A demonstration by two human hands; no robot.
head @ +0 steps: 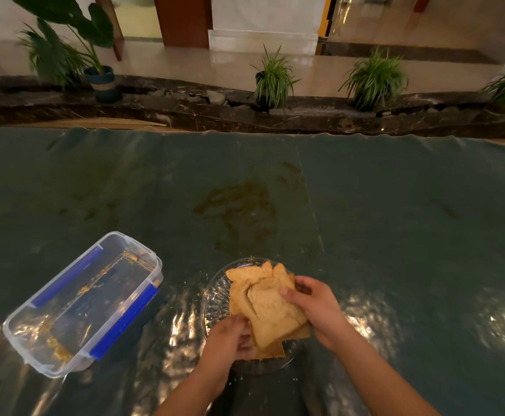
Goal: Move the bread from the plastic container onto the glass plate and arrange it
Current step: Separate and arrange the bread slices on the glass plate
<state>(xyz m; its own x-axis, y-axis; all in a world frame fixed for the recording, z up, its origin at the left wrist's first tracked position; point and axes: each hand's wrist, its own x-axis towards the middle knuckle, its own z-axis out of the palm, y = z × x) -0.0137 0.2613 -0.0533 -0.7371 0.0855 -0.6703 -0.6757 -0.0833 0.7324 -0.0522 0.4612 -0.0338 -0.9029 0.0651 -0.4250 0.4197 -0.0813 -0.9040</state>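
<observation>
Several slices of brown bread (270,307) lie stacked on the glass plate (215,298) near the table's front edge. My left hand (230,340) grips the stack at its near left corner. My right hand (311,304) holds the top slice at its right edge, thumb on top. The clear plastic container (80,301) with blue clips stands to the left of the plate, holding only crumbs.
A dark green shiny sheet (395,220) covers the table, with a brown stain (239,205) beyond the plate and crumbs around it. Past the far edge runs a dark stone ledge with potted plants (272,79).
</observation>
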